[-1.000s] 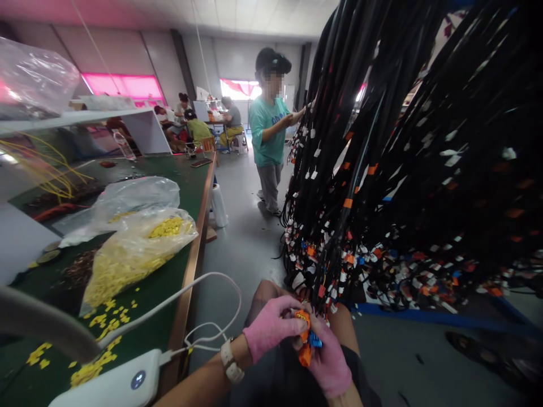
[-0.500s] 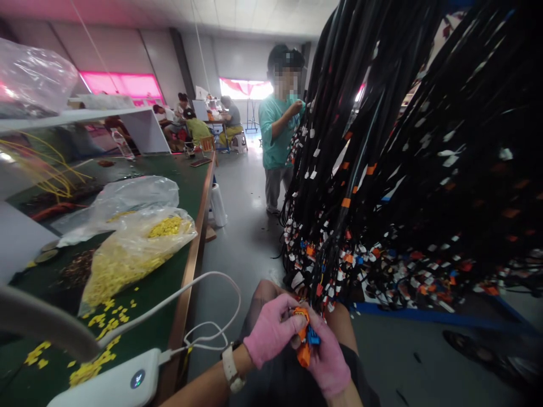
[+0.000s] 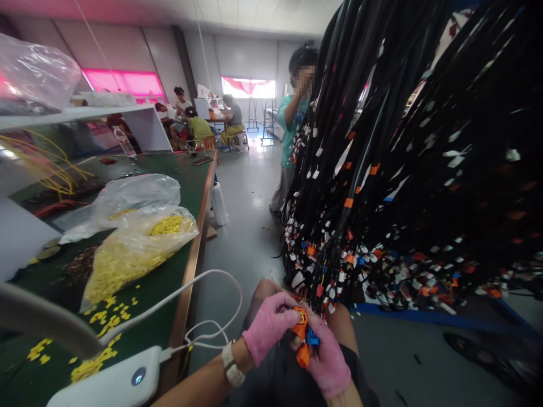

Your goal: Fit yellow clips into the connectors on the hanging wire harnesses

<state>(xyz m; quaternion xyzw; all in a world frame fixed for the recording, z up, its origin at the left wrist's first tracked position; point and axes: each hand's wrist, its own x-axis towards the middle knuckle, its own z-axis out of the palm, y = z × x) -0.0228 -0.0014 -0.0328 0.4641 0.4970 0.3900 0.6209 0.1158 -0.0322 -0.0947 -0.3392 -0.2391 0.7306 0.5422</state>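
Observation:
Both my hands wear pink gloves and meet low in the middle, over my lap. My left hand [image 3: 268,328] pinches an orange connector [image 3: 301,316] at the end of a hanging wire. My right hand [image 3: 328,359] is closed around a blue connector [image 3: 313,337] and another orange connector [image 3: 304,355] of the same bunch. The wires run up into a big hanging bundle of black cable harnesses [image 3: 382,169] with white, orange and blue tags, which fills the right half of the view.
A green bench [image 3: 169,282] on my left holds a plastic bag of yellow parts [image 3: 136,249], loose yellow parts, and a white power bank [image 3: 114,384] with its white cable. A person in a teal shirt [image 3: 292,130] stands by the harnesses. Other people sit far back.
My hands have stayed together on the connectors, with small finger movement. The person in the teal shirt has stepped right, partly behind the harness bundle, with a hand raised.

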